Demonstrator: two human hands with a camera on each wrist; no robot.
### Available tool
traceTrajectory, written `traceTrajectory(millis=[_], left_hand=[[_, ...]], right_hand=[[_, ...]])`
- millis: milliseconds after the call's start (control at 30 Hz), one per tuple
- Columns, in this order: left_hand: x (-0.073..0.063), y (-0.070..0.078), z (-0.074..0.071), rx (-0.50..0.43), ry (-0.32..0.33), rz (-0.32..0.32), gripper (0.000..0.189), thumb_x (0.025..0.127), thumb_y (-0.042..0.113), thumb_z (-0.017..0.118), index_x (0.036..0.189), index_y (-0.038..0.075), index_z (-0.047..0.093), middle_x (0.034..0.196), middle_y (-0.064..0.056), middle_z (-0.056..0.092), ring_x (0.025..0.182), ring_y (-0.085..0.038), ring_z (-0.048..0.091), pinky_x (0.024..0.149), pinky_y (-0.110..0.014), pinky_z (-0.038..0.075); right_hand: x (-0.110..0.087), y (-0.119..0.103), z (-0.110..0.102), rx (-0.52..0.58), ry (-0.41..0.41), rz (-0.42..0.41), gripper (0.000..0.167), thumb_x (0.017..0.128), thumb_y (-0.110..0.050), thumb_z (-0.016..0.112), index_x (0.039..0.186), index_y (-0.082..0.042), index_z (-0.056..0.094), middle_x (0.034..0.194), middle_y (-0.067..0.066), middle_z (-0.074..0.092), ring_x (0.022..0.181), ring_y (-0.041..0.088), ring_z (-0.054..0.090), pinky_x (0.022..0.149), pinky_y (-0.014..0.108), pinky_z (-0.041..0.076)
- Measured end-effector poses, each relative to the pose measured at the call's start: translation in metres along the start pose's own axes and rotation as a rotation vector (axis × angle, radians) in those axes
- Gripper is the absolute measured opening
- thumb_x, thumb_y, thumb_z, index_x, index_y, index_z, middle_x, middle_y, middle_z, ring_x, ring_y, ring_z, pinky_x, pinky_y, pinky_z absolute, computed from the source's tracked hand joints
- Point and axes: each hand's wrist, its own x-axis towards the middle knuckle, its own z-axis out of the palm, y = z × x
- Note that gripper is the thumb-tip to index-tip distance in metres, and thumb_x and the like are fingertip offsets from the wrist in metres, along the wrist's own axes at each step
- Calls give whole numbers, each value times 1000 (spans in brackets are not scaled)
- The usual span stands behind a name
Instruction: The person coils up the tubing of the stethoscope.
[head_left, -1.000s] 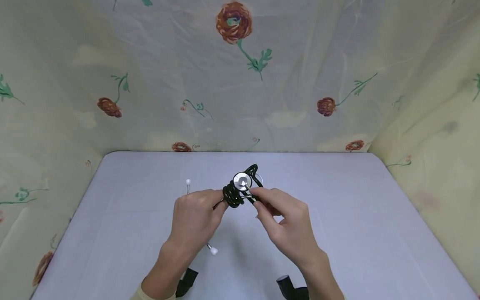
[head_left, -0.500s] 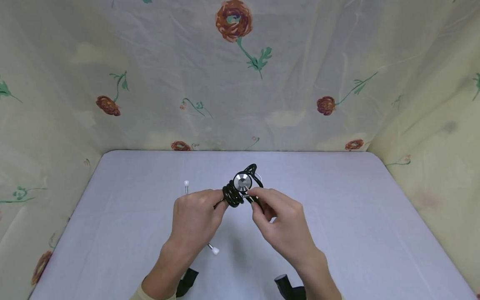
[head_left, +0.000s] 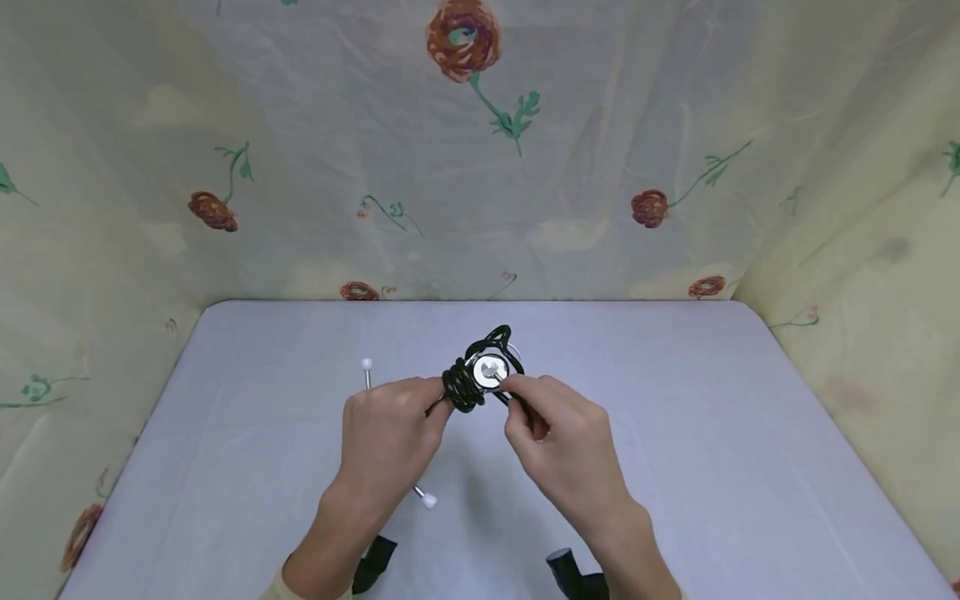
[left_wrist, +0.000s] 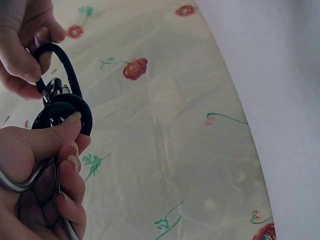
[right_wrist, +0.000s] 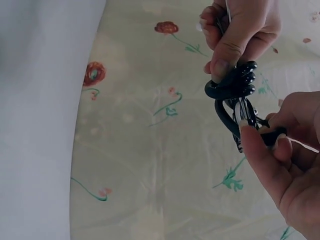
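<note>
A stethoscope with its black tubing [head_left: 461, 387] wound in several tight loops is held up over the table between both hands. My left hand [head_left: 393, 433] grips the metal ear tubes just below the coil, its thumb pressed against the loops in the left wrist view. White ear tips [head_left: 367, 364] stick out beyond that hand, above and below it. With thumb and fingertips, my right hand [head_left: 566, 442] pinches the tubing beside the round silver chest piece [head_left: 491, 371]. A free loop of tubing [left_wrist: 67, 67] arches out past the coil.
A white-covered table [head_left: 712, 467] lies beneath the hands. Behind and at the sides hangs pale sheeting [head_left: 300, 167] printed with red flowers. Black wrist-worn pieces [head_left: 373, 564] show under both forearms.
The chest piece has tilted and shifted slightly right and down, its face now catching more light. The right thumb and fingers have drawn closer together. The left hand keeps its grip almost unmoved.
</note>
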Motion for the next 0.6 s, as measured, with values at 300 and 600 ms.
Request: traceTrajectory(millis=[300,600], left_hand=[[1,1,-1,15,9,3,8,80,12,81,74,17,78,57,10,66,45,1,45,42,-17,28],[-1,2,1,63,61,69,9,80,11,80,74,17,77,55,9,64,43,0,44,39,-18,26]], right_hand=[[0,1,6,-88,100,-31,23,79,11,64,94,-4,72,67,-2,60,57,4,47,52,15,40],[0,1,10,-82,108,20,26,77,13,68,94,-6,73,61,-6,52,54,1,42,49,12,36]])
